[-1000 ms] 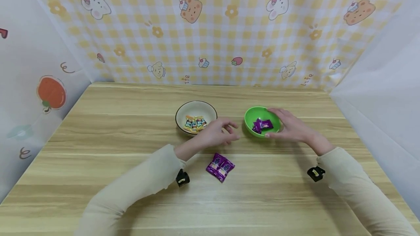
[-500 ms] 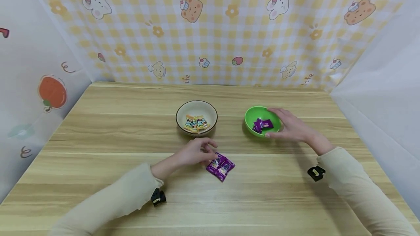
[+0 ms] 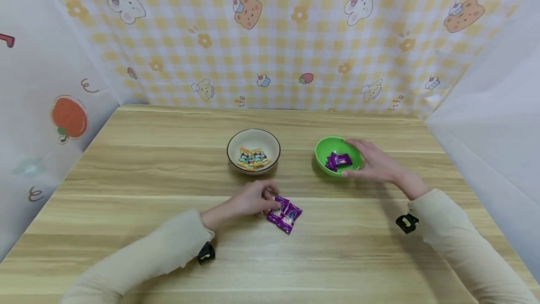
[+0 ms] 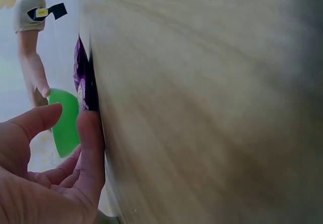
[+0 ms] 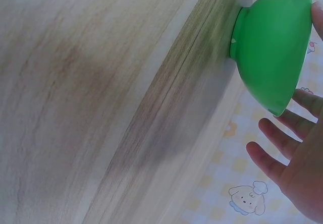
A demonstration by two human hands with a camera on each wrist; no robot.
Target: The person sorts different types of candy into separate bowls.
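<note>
Two purple candies [image 3: 288, 217] with grape pictures lie side by side on the table. My left hand [image 3: 255, 198] reaches over their left edge in the head view. In the left wrist view its thumb and index finger stand apart, the index fingertip right at the edge of a purple candy [image 4: 81, 72]. My right hand [image 3: 375, 163] holds a green bowl [image 3: 322, 147] from its right side, thumb at the near rim and fingers at the far rim. Several purple candies [image 3: 337, 160] lie inside that bowl. The right wrist view shows the bowl [image 5: 275, 47] upright, with the lower fingers spread away from it.
A cream bowl [image 3: 272, 142] with a dark rim stands left of the green one, holding several yellow wrapped candies [image 3: 253, 157]. Behind the wooden table [image 3: 168, 154] hangs a yellow checked cloth [image 3: 270, 50]. White sheets [image 3: 502, 107] close off both sides.
My left hand has come from beside the cream bowl down toward me to the two purple candies, which have shifted slightly. The right hand stays at the green bowl.
</note>
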